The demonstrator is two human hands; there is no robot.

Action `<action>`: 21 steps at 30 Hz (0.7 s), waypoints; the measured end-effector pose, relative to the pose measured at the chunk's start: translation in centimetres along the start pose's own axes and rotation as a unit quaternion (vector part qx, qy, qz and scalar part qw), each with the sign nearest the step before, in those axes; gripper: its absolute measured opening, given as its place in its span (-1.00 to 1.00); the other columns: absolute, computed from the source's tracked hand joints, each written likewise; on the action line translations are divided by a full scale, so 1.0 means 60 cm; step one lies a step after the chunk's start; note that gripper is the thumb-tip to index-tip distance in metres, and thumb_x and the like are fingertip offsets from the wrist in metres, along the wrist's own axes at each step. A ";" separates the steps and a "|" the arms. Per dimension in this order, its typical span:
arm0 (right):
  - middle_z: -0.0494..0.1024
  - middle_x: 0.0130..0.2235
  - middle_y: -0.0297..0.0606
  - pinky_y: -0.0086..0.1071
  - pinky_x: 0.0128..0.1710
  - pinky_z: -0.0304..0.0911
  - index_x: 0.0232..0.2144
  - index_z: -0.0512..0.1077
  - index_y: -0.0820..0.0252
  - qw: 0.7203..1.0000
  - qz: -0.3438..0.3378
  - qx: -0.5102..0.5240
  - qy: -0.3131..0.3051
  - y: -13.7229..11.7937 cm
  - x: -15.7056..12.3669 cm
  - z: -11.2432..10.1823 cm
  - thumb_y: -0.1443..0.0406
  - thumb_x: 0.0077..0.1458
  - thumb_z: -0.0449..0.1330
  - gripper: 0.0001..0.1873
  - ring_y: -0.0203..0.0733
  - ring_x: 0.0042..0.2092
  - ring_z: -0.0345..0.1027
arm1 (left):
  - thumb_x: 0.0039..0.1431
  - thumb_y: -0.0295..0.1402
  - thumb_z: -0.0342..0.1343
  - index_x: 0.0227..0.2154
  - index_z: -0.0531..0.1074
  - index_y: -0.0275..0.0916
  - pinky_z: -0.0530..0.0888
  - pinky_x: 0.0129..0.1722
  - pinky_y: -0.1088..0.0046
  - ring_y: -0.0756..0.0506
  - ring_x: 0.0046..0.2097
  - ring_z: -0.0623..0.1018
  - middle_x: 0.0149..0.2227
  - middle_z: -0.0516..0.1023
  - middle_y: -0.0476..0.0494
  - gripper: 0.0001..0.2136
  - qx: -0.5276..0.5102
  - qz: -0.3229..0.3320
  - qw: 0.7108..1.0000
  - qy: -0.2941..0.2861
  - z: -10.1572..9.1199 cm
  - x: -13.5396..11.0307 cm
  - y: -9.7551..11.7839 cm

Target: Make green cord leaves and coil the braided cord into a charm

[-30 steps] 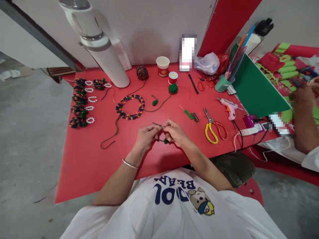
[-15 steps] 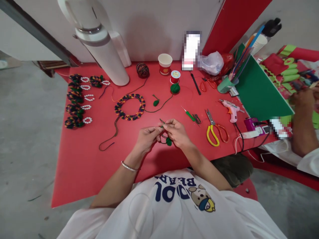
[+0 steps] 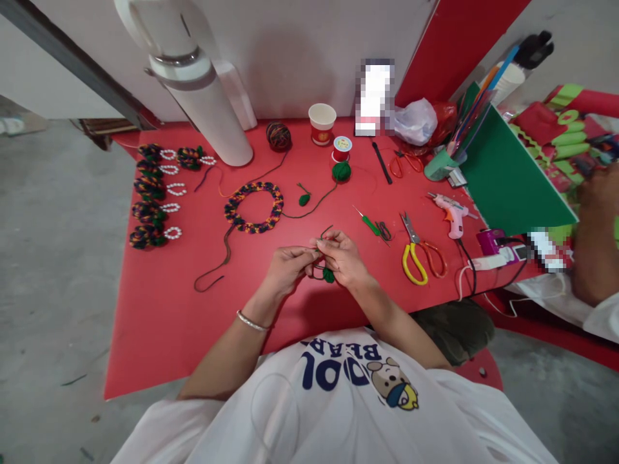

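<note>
Close together over the front of the red table, both my hands pinch dark green yarn. My left hand (image 3: 291, 265) has its thumb and fingertips pressed on the strand, and my right hand (image 3: 342, 256) grips it just beside. A loose yarn end (image 3: 329, 228) sticks up above the fingertips. Below them hang a small loop and a green crocheted leaf-like piece (image 3: 329, 276). The exact join between the fingers is hidden. Beyond my hands lie a small green piece (image 3: 304, 200) with a tail and a multicoloured crocheted ring (image 3: 254, 207) trailing yarn.
To the right lie a green-handled crochet hook (image 3: 370, 224), scissors (image 3: 414, 252) and a pink glue gun (image 3: 452, 216). Behind are a green yarn ball (image 3: 341, 171), paper cup (image 3: 322, 124) and tall white flask (image 3: 207, 103). Beaded yarn pieces (image 3: 147, 211) line the left. Another person's arm (image 3: 598, 238) shows at right.
The loose yarn end above my fingers has swung from pointing left to pointing up and right. My hands stay nearly in place, and the whole view has shifted slightly.
</note>
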State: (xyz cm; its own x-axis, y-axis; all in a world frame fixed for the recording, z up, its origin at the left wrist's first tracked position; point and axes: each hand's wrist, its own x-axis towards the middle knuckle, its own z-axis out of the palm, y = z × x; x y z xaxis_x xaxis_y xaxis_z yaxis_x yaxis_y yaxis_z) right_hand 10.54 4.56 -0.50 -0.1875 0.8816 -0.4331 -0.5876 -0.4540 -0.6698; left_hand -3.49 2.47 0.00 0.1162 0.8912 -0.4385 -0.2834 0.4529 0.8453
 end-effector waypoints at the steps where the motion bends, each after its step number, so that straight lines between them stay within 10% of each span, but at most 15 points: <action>1: 0.71 -0.40 -0.30 -0.61 -0.78 -0.09 -0.39 0.36 0.11 1.000 -0.001 -0.001 0.005 0.001 0.001 0.000 0.31 -0.36 0.59 -0.47 -0.45 -0.65 0.21 | -0.18 -0.20 0.47 -0.69 0.53 -0.31 0.09 -0.61 0.51 0.10 -0.67 0.23 -0.74 0.39 -0.06 -0.69 0.001 -0.001 1.000 -0.003 0.000 0.000 0.001; 21: 0.72 -0.26 -0.28 -0.63 -0.70 -0.06 -0.29 0.40 0.12 0.999 -0.008 -0.037 -0.033 -0.004 -0.007 -0.009 0.25 -0.22 0.57 -0.51 -0.49 -0.59 0.21 | -0.22 -0.17 0.51 -0.62 0.56 -0.30 0.28 -0.62 0.50 0.06 -0.67 0.30 -0.76 0.34 0.02 -0.68 0.003 -0.008 1.000 -0.013 -0.007 0.002 0.001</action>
State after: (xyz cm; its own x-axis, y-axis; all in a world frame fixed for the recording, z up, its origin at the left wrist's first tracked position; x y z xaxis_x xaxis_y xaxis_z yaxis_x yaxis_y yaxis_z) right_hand 11.19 4.23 -0.51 -0.2323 0.8942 -0.3828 -0.5307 -0.4463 -0.7205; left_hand -3.89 2.63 -0.11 0.1447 0.8844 -0.4437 -0.2750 0.4667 0.8406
